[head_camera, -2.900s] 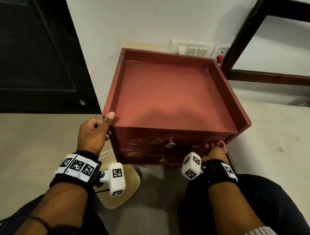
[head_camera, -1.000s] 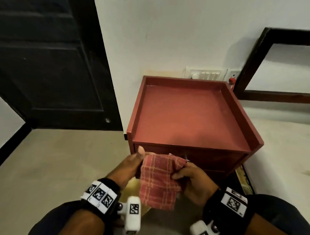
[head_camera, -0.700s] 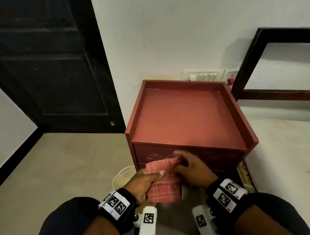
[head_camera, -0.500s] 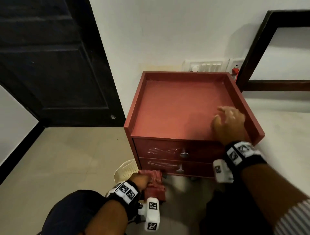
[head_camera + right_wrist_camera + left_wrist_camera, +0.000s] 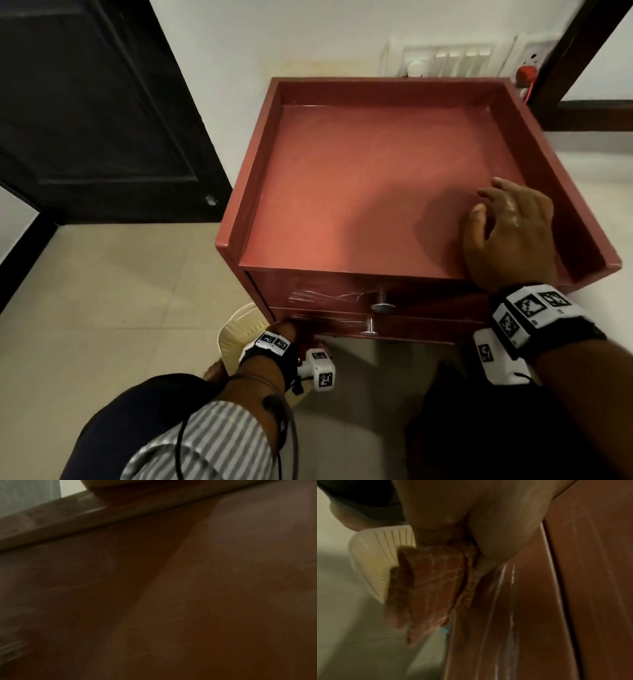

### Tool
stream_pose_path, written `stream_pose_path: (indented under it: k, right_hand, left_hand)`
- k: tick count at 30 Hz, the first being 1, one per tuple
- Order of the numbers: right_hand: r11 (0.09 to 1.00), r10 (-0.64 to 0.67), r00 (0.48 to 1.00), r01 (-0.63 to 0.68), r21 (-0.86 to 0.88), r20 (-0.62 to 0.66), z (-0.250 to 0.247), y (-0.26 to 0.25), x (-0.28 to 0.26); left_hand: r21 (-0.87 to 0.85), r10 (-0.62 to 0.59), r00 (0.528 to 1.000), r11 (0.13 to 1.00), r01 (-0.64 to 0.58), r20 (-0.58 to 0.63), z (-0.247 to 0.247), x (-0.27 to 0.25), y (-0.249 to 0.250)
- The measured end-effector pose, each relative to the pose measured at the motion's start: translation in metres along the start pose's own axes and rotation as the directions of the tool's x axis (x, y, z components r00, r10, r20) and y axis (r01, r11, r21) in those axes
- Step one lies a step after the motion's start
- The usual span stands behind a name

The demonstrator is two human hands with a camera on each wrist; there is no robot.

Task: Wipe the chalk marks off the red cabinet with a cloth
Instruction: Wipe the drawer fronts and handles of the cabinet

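Note:
The red cabinet (image 5: 370, 192) stands against the wall, two drawers with metal knobs on its front. White chalk marks (image 5: 322, 296) streak the upper drawer, and more chalk marks (image 5: 506, 615) run down the lower one. My left hand (image 5: 286, 330) grips the folded red checked cloth (image 5: 435, 588) and holds it against the lower drawer's left end. My right hand (image 5: 507, 233) rests flat on the cabinet top near the right rim, fingers relaxed and spread. The right wrist view is dark and shows only the red top (image 5: 205, 601).
A cream perforated plastic basket (image 5: 239, 330) lies on the tiled floor under the cabinet's left front corner. A dark door (image 5: 92, 113) is at the left, a switch panel (image 5: 445, 61) on the wall behind, a dark frame (image 5: 582, 68) at the right.
Both hands held the cloth in front of the drawers. The right hand let go and moved up onto the cabinet top; the left carried the cloth down to the lower drawer.

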State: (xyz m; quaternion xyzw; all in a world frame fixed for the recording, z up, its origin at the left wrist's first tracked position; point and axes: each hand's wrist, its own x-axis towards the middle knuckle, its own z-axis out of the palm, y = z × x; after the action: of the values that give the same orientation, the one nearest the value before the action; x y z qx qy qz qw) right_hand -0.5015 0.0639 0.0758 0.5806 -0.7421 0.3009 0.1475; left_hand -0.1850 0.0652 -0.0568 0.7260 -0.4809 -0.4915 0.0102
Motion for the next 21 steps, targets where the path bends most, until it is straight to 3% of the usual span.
stream_pose_path:
  k: [2,5,7,9,11,13,16,21]
  right_hand:
    - [1.0,-0.011,1.0,0.011,-0.01,-0.013,0.0,0.001,0.0]
    - [1.0,-0.014,1.0,0.014,-0.016,-0.017,-0.001,0.001,0.0]
    - [1.0,0.01,1.0,-0.01,-0.011,-0.015,-0.002,0.0,0.0]
    - [1.0,0.022,1.0,-0.022,-0.009,-0.012,-0.002,-0.001,0.0]
    - [1.0,0.01,1.0,-0.011,-0.012,-0.022,-0.003,-0.002,0.0]
    - [1.0,-0.004,0.999,0.004,-0.015,-0.033,-0.003,-0.001,0.0]
    - [1.0,-0.01,0.999,0.009,-0.019,-0.037,-0.001,0.0,0.0]
    - [1.0,0.007,0.999,-0.008,-0.013,-0.041,0.001,0.002,0.0]
  left_hand:
    - [0.121,-0.027,1.0,0.992,0.024,0.016,0.001,0.026,-0.006]
    - [-0.047,-0.042,0.999,0.998,0.043,0.022,-0.006,0.042,-0.003]
    - [-0.201,-0.003,0.998,0.98,0.015,0.063,-0.016,0.025,0.017]
    - [-0.221,0.054,0.995,0.975,-0.035,0.084,-0.024,-0.002,0.036]
    - [-0.433,-0.016,0.995,0.9,0.059,0.101,-0.035,-0.025,0.045]
    - [-0.656,0.008,0.978,0.743,0.133,0.207,-0.05,-0.058,0.06]
    - [-0.783,0.049,0.97,0.601,0.163,0.239,-0.071,-0.087,0.071]
    - [-0.772,0.012,0.967,0.604,0.197,0.256,-0.088,-0.096,0.074]
